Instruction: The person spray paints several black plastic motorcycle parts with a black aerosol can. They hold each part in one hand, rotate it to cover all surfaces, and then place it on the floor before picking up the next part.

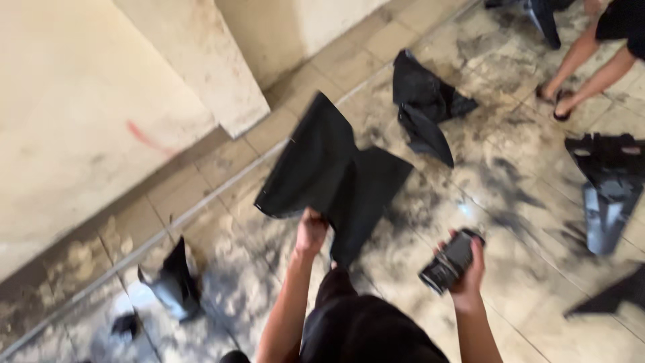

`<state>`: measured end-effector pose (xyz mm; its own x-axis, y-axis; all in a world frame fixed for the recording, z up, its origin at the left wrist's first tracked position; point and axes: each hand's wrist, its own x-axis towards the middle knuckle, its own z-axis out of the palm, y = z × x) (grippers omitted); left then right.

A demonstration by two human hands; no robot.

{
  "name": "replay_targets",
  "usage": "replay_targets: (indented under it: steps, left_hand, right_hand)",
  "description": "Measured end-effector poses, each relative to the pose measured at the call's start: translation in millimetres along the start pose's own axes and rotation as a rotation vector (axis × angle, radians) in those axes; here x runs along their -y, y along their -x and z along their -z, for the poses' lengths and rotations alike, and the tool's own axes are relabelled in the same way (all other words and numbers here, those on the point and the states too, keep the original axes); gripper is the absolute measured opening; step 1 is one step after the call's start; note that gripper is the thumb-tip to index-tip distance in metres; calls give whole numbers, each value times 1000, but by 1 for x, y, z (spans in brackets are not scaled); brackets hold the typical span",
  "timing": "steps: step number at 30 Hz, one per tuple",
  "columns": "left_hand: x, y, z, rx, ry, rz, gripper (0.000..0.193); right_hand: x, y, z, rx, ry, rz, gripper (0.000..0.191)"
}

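My left hand (pixel 311 230) grips the lower edge of a large black plastic panel (pixel 329 171), which is held up above the stained tile floor and bends in the middle. My right hand (pixel 468 269) holds a small dark oblong object (pixel 449 261), black with a glossy face, at about waist height to the right of the panel. The picture is blurred by motion, so fine detail on both things is lost.
Other black plastic panels lie on the floor: one crumpled piece (pixel 424 107) beyond, one at the right edge (pixel 608 185), one at lower left (pixel 173 282). Another person's bare legs (pixel 584 67) stand at top right. A pale wall and pillar (pixel 201 60) bound the left.
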<state>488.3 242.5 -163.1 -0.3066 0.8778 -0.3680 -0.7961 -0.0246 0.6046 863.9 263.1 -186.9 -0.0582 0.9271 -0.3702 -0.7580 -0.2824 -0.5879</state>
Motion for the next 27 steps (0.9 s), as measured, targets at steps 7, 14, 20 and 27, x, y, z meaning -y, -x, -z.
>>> replay_targets:
  steps: [7,14,20,27]
  left_hand:
    - [3,117,57,-44,277,-164,4]
    - [-19,200,109,-144,504,-219,37]
    - [-38,228,156,-71,497,-310,27]
    - [-123,258,210,-335,410,-475,38]
  right_hand:
    - [17,125,4,-26,172,-83,57]
    - [-11,198,46,-22,-46,-59,64]
    - [-42,213,29,-75,-81,-27,63]
    - [-56,213,-81,44,79,-18,71]
